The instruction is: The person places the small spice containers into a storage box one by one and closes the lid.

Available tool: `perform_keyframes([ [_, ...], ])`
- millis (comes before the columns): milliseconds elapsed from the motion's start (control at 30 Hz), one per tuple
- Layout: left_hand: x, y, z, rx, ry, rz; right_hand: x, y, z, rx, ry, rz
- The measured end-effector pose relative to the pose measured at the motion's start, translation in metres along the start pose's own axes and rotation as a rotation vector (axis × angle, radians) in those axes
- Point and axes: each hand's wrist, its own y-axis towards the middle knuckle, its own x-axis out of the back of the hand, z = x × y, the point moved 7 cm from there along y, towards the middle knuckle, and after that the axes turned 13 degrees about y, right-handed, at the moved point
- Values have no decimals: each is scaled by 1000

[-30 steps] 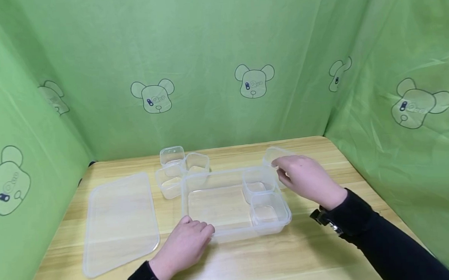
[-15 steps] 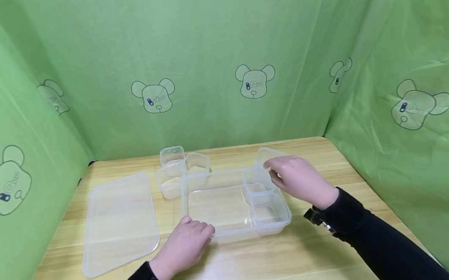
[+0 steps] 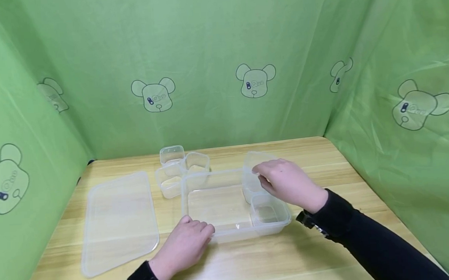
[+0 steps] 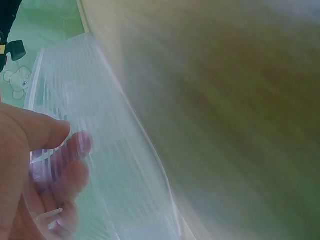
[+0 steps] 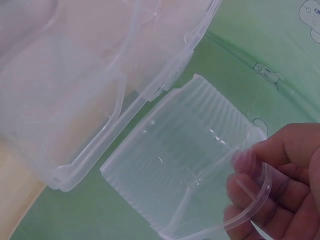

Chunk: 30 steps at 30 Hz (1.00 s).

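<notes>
A large clear plastic box (image 3: 222,234) stands on the table. My left hand (image 3: 184,245) grips its near wall, thumb on one side and fingers behind the plastic in the left wrist view. My right hand (image 3: 289,181) holds a small clear container (image 5: 185,155) by its rim, thumb and fingers on either side of the wall. In the head view this container is over the box's back right corner, partly covered by the hand. Inside the box, a small container (image 3: 268,209) sits at the front right, with another behind it, partly hidden.
Three more small containers stand close together behind the box's left end: one at the back (image 3: 172,154), one at the right (image 3: 197,161), one nearest (image 3: 167,181). A clear flat lid (image 3: 118,223) lies at the left. Green curtains (image 3: 204,39) enclose the table.
My right hand has moved left with the small container, from beyond the box's right end to over its back right corner. The left hand has stayed on the near wall.
</notes>
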Motion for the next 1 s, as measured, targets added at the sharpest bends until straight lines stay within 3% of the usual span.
perform_keyframes([
  [1000, 0, 0, 0, 7, 0, 16, -19, 15, 20, 83, 44, 34],
])
